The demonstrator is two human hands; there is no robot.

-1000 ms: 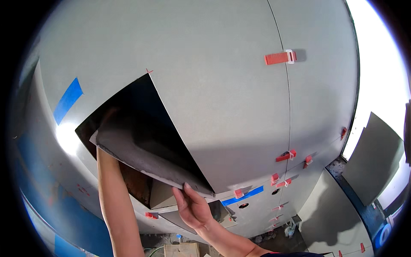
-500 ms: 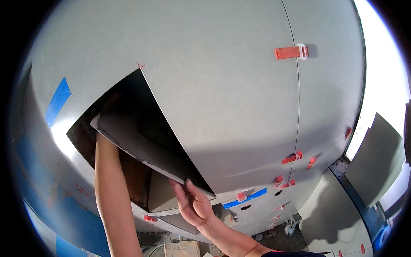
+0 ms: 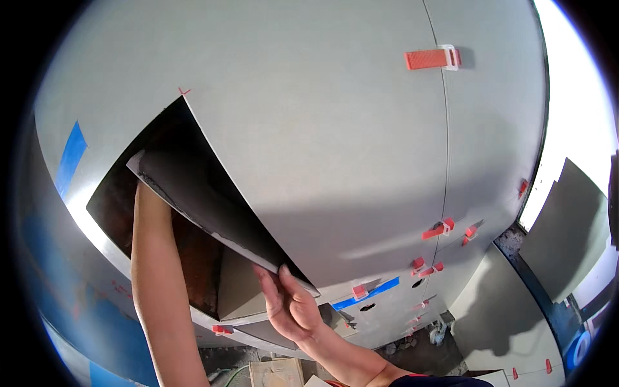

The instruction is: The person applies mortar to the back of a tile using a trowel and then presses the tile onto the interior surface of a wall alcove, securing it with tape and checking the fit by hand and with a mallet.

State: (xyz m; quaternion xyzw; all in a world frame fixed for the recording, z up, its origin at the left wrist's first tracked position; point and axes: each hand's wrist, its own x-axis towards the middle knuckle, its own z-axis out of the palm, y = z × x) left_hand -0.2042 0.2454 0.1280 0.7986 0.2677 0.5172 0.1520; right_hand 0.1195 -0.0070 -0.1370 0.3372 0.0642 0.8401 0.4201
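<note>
A cut grey tile (image 3: 193, 193) sits tilted inside a rectangular opening (image 3: 200, 258) in the tiled wall (image 3: 342, 142). Its pale front edge slopes down from upper left to lower right. My right hand (image 3: 293, 308) grips that edge near the lower right corner, thumb on top and fingers underneath. My left forearm (image 3: 158, 271) reaches up into the opening beneath the tile; the tile hides the left hand, so its fingers cannot be seen. Below the tile, a grey slab (image 3: 242, 290) lines the bottom of the opening.
Red levelling wedges (image 3: 427, 59) with white clips sit along the wall joints. Blue tape strips (image 3: 71, 158) stick to the wall. At the right stand a loose grey panel (image 3: 564, 232) and a bright window opening (image 3: 567, 97). A wooden box (image 3: 277, 373) lies below on the floor.
The view has shifted slightly, moving the wall and opening a little left and up. Both arms keep nearly the same pose, with the right hand still on the tile's edge.
</note>
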